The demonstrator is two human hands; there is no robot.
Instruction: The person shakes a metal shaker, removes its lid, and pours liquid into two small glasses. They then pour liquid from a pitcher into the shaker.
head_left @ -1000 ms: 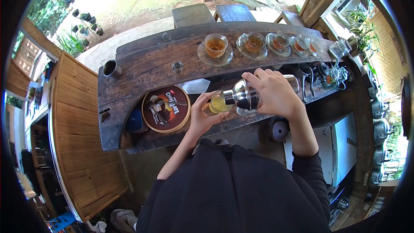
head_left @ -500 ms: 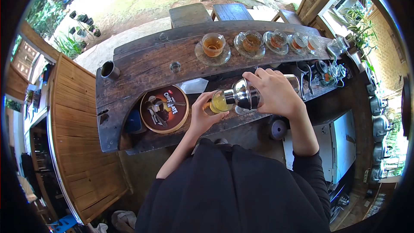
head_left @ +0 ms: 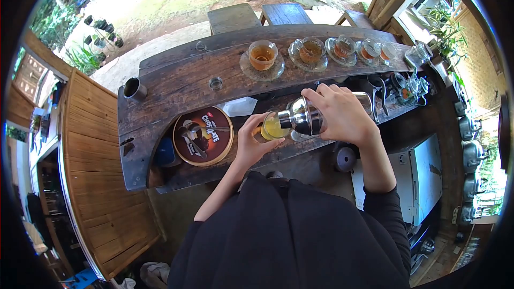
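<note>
My left hand (head_left: 254, 140) is wrapped round a clear glass (head_left: 271, 127) that holds yellow liquid. A shiny metal shaker (head_left: 303, 117) lies tilted almost level in my right hand (head_left: 342, 116), its narrow top at the glass's mouth. To the left of my left hand, a round chocolate tin (head_left: 203, 136) sits on the lower shelf with metal tools on its lid. Beyond my hands, glass cups of amber drink, such as the nearest cup (head_left: 262, 56), stand on saucers on the wooden counter (head_left: 182, 77).
A dark metal cup (head_left: 135, 89) and a small glass (head_left: 216, 83) stand on the counter's left half. Glass pots (head_left: 418, 55) are at the right end. Stools (head_left: 233, 18) stand beyond the counter, and a white cabinet (head_left: 425, 179) is at my lower right.
The view has shifted very slightly, so the counter and the things on it appear a little further left. My hands keep the same hold on the glass and shaker.
</note>
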